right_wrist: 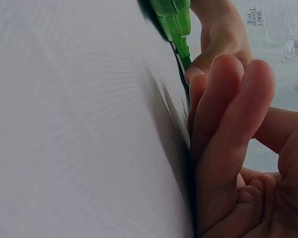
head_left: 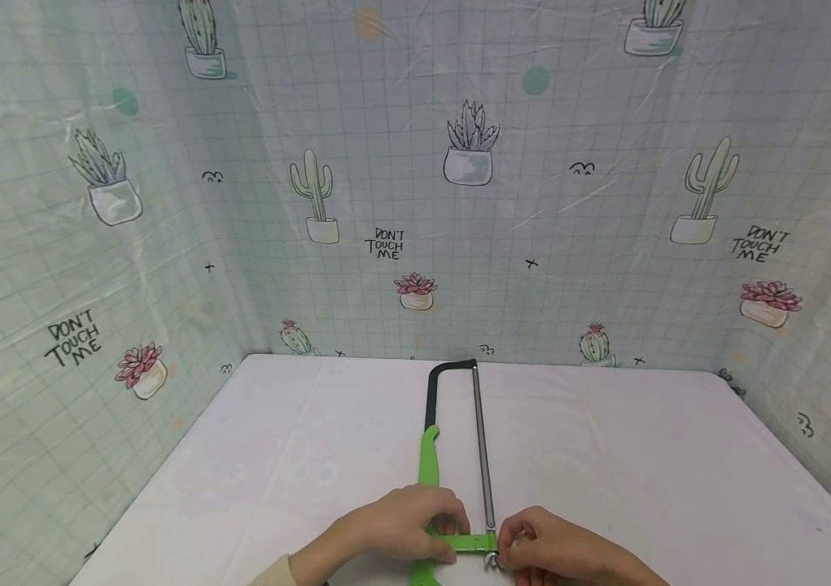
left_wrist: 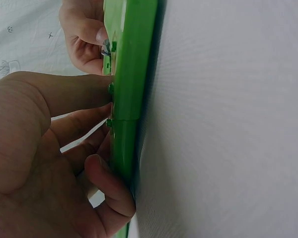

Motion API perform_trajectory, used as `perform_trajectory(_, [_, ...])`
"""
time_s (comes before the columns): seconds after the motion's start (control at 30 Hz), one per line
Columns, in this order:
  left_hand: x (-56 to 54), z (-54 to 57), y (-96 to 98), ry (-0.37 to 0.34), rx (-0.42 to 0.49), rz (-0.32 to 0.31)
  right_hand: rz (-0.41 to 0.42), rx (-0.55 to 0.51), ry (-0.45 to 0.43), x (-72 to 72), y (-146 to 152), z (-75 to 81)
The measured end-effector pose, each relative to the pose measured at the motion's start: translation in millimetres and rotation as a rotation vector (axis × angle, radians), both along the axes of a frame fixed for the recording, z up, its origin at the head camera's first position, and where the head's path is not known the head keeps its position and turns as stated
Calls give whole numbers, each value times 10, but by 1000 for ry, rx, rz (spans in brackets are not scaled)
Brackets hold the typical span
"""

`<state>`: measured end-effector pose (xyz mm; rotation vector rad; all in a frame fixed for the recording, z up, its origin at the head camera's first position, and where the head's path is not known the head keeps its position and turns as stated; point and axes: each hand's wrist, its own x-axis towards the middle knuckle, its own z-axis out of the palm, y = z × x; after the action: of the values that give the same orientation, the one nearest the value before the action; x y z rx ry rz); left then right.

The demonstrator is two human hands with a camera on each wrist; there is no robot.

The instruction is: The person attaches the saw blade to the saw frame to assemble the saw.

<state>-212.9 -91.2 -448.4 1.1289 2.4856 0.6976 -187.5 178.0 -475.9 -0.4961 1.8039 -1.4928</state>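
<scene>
A hacksaw lies on the white table, its green handle (head_left: 428, 460) and black front bow (head_left: 432, 399) to the left and the long grey blade (head_left: 483, 448) to the right. With its thumb and fingers my left hand (head_left: 408, 521) holds the green frame near the handle end. My right hand (head_left: 557, 545) pinches the small metal wing nut (head_left: 491, 561) at the blade's near end. In the left wrist view the right thumb presses the wing nut (left_wrist: 107, 48) beside the green frame (left_wrist: 131, 89). The right wrist view shows the lower fingers (right_wrist: 223, 119) bent close over the table.
The white tabletop (head_left: 605, 456) stretches to both sides of the saw. A curtain (head_left: 415, 212) printed with cacti and a grid hangs behind the table's back edge and along both sides.
</scene>
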Motion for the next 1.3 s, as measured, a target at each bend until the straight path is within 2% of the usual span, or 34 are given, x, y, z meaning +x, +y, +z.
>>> perform_trajectory(0.3, [-14,-12,-10,17,4,-12,-8,18,5,-4,5,-3])
perform_trajectory(0.87, [-10,-16,-3,4,18,-13,-10,-8,-13,6,2,13])
perform_trajectory(1.3, [-16,-32,-7,26,7,-15,-7,-33,-8,5,9,-9])
